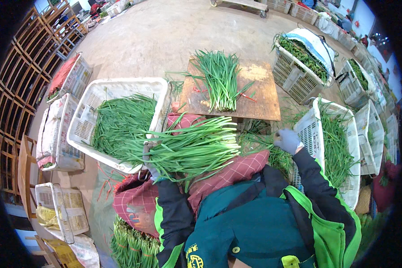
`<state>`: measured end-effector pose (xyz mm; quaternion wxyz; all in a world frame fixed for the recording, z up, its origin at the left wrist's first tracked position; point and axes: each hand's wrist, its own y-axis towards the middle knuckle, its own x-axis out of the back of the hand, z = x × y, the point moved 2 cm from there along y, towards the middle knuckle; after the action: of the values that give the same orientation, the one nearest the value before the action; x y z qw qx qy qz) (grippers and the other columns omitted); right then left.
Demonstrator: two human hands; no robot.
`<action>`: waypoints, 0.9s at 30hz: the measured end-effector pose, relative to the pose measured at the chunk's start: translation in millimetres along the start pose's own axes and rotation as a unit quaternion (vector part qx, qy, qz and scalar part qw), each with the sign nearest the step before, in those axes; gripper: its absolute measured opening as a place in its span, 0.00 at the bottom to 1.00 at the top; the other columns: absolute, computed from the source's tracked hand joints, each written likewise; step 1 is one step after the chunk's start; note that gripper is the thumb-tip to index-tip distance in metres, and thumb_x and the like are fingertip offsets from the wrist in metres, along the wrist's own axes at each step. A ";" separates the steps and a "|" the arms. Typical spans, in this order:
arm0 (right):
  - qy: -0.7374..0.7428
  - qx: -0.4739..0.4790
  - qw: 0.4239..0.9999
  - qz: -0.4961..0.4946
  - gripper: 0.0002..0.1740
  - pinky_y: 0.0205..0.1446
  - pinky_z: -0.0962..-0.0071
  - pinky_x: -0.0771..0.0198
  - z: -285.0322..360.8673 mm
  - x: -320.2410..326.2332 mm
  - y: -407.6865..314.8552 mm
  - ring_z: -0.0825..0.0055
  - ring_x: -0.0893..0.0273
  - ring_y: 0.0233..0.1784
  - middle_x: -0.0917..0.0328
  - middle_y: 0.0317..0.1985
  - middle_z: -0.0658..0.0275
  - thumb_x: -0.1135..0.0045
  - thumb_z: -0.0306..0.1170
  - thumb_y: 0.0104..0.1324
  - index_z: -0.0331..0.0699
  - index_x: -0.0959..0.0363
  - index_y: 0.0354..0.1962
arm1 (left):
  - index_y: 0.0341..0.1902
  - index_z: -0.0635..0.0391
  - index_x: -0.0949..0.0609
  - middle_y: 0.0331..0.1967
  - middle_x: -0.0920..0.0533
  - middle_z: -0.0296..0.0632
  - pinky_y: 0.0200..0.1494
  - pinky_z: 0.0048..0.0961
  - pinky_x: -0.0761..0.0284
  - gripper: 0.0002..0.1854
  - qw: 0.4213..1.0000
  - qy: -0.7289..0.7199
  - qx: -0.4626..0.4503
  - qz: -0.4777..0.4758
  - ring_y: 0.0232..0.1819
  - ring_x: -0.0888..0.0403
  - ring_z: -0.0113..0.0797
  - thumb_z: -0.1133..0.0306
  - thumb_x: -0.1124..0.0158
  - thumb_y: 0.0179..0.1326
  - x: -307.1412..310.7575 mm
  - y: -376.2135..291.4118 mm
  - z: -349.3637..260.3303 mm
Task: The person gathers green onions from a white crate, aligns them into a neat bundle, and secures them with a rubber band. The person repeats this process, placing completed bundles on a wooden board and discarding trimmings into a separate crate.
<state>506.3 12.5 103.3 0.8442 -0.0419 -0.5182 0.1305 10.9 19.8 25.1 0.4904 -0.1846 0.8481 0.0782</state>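
My left hand (150,160), in a grey glove, grips a loose bunch of garlic chives (194,144) by its leafy part. The pale stem ends point right, above a maroon checked cloth (227,171) over my lap. My right hand (287,140), gloved too, is curled above loose green leaves (254,142), beside a white crate; whether anything thin is between its fingers is unclear. Ahead, a second bunch of garlic chives (222,80) lies on a low wooden board (261,97), with red ties (248,97) near its stems.
A white plastic crate (117,83) of loose leaves stands at left, another white crate (321,134) at right. Tied bunches (134,248) stand at lower left. More filled crates (298,70) line the right side; a wooden rack (23,73) is far left, a flat trolley (241,4) beyond.
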 end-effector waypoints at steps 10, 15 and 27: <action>0.425 0.033 0.893 0.147 0.26 0.58 0.73 0.30 130.7 -43.4 28.9 0.77 0.24 0.51 0.19 0.48 0.62 0.37 0.41 0.66 0.29 0.26 0.53 | 0.43 0.51 0.25 0.36 0.24 0.30 0.56 0.36 0.28 0.07 0.963 -0.201 0.091 0.155 0.43 0.26 0.31 0.62 0.43 0.71 -4.1 5.7 -10.2; 0.410 0.005 0.912 -0.004 0.26 0.56 0.74 0.31 136.4 -57.2 16.0 0.76 0.25 0.48 0.21 0.45 0.62 0.29 0.41 0.58 0.32 0.26 0.47 | 0.45 0.52 0.24 0.37 0.22 0.32 0.56 0.37 0.26 0.08 0.984 -0.164 0.044 0.061 0.43 0.24 0.31 0.62 0.42 0.70 -19.5 -9.1 -17.5; 0.379 0.079 0.917 -0.101 0.14 0.69 0.69 0.40 140.5 -63.4 6.1 0.67 0.33 0.67 0.28 0.61 0.57 0.32 0.34 0.61 0.33 0.18 0.39 | 0.51 0.53 0.24 0.41 0.20 0.35 0.61 0.37 0.26 0.11 0.977 -0.156 0.010 0.148 0.47 0.22 0.33 0.64 0.43 0.70 -27.7 -16.6 -17.5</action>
<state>353.6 -7.4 111.9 0.9865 0.0313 -0.1493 0.0598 15.8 5.6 58.6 0.6012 -0.0381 0.7800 0.1695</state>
